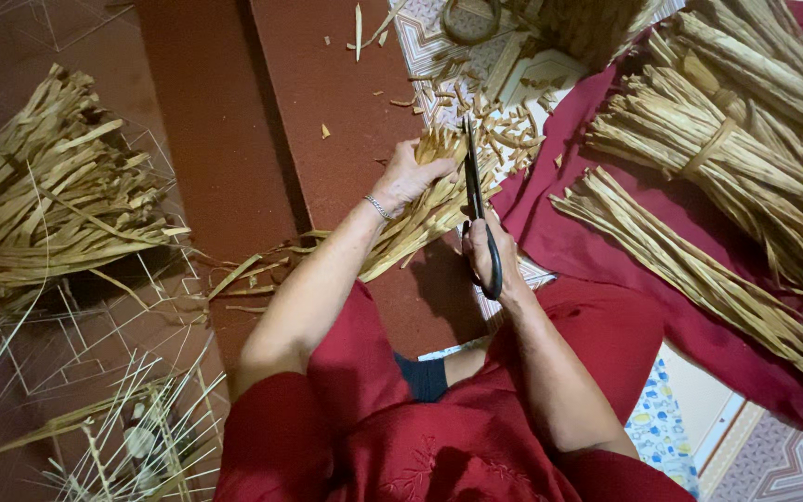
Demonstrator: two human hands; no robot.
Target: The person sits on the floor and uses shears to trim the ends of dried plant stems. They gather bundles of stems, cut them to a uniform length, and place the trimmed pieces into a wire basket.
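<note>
Straw-coloured bundle of dried leaf strips (420,209), centre of floor: I log it clasped near its tips in the left hand (406,177), tail trailing toward the knee. Black scissors (478,209), gripped by the handle loops in the right hand (493,256), blades set against the bundle's end. Strips look light, stiff, brittle; I judge a firm clasp close to the cut line best. Cut scraps (490,125) litter the patterned mat (425,46). Tied sheaves (727,139) crowd the right, a loose heap (48,204) the left; open brown floor (234,121) lies ahead.
</note>
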